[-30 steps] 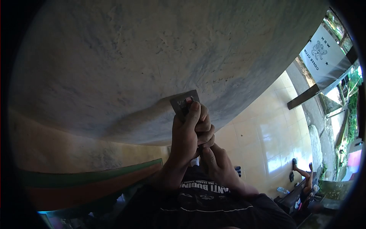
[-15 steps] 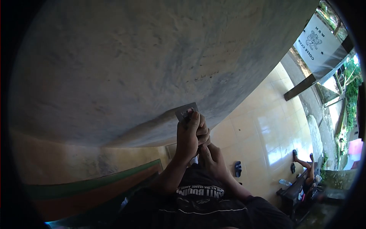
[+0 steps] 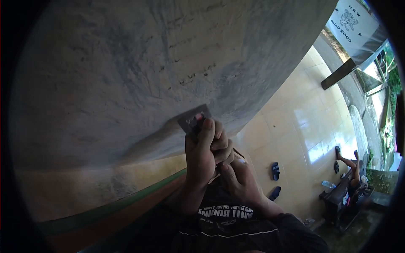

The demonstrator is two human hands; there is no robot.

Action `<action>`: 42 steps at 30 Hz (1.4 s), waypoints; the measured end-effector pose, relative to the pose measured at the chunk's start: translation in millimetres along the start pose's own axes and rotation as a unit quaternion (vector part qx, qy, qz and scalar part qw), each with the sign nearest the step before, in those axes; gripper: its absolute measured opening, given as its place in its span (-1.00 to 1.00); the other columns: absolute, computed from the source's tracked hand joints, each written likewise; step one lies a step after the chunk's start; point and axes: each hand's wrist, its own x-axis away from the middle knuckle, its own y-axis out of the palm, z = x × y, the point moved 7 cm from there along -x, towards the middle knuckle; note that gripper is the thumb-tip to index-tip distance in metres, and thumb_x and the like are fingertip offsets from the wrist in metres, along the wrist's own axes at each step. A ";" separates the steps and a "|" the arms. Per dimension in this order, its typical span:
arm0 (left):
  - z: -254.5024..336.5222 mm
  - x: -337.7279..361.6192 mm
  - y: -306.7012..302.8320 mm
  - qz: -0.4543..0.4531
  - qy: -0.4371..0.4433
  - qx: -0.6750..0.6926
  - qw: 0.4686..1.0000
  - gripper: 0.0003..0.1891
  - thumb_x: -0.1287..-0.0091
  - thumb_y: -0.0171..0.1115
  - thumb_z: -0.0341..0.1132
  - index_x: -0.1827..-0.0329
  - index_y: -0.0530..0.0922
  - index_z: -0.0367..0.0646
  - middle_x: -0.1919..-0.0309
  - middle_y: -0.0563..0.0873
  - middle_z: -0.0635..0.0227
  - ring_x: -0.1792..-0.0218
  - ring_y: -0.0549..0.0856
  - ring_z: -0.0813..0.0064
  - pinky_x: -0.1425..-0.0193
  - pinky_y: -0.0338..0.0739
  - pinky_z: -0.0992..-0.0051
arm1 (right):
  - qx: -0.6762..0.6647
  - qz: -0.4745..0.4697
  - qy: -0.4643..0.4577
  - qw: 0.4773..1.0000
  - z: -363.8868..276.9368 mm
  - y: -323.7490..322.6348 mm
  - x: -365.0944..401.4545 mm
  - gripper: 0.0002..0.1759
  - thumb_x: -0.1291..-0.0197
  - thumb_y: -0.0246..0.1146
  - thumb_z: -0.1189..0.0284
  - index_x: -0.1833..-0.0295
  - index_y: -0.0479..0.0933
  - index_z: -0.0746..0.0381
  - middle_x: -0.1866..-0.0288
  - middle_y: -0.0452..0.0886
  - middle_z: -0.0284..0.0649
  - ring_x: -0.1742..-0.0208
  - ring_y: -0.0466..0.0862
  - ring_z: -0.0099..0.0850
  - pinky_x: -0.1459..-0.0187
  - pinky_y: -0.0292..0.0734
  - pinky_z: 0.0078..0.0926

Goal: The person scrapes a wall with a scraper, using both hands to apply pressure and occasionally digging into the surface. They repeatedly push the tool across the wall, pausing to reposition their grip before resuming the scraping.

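Note:
My left hand [image 3: 201,154] is closed around the handle of a scraper [image 3: 183,119], with its thumb up along the back of the blade. The blade is a flat grey rectangle with a pinkish patch near the handle, and it lies at or against the wall. Just below, my right hand [image 3: 242,179] is closed too, pressed up against the left one at the handle's lower end; its fingertips are mostly hidden. In front of both hands rises a grey, patchy plastered wall [image 3: 126,84] with rough marks and small pits.
Glossy beige floor tiles [image 3: 291,122] run to the right, with dark sandals [image 3: 275,170] on them. A person's legs [image 3: 349,163] show by a dark bench [image 3: 333,206], near a plastic bottle [image 3: 328,184]. A printed banner [image 3: 352,27] hangs upper right. A green-edged ledge [image 3: 126,196] lies lower left.
Both hands and the scraper have shifted left and slightly up in view, still clasped together. The view itself has moved, so the floor items sit farther right and a second sandal shows fully.

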 end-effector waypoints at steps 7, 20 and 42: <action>-1.4 0.2 -3.4 -0.001 -0.011 -0.004 1.000 -0.65 -0.47 -0.10 -0.06 0.46 0.27 -0.04 0.74 0.18 0.56 0.85 0.10 0.74 0.83 0.02 0.64 | 0.014 -0.008 0.052 0.999 2.2 4.7 1.2 -0.63 -0.36 0.00 0.30 0.00 0.42 0.42 0.38 0.59 0.16 0.26 0.63 0.07 0.18 0.45 -0.21; 18.2 -3.3 -1.2 -0.055 0.042 0.004 0.998 -0.63 -0.48 -0.10 -0.04 0.47 0.28 -0.05 0.73 0.18 0.56 0.83 0.11 0.73 0.78 0.06 0.63 | 0.067 0.019 -0.033 0.997 -1.9 6.3 -14.0 -0.72 -0.32 0.05 0.39 0.05 0.45 0.41 0.35 0.60 0.08 0.28 0.65 -0.07 0.23 0.47 -0.33; 58.8 25.7 -56.2 0.056 0.044 0.025 0.997 -0.59 -0.43 0.02 -0.01 0.50 0.30 -0.09 0.74 0.21 0.54 0.80 0.18 0.70 0.73 0.08 0.63 | 0.143 -0.029 -0.064 0.987 -26.0 69.4 -25.5 -0.67 -0.30 0.11 0.33 0.03 0.42 0.41 0.52 0.56 0.13 0.40 0.63 0.07 0.41 0.47 -0.18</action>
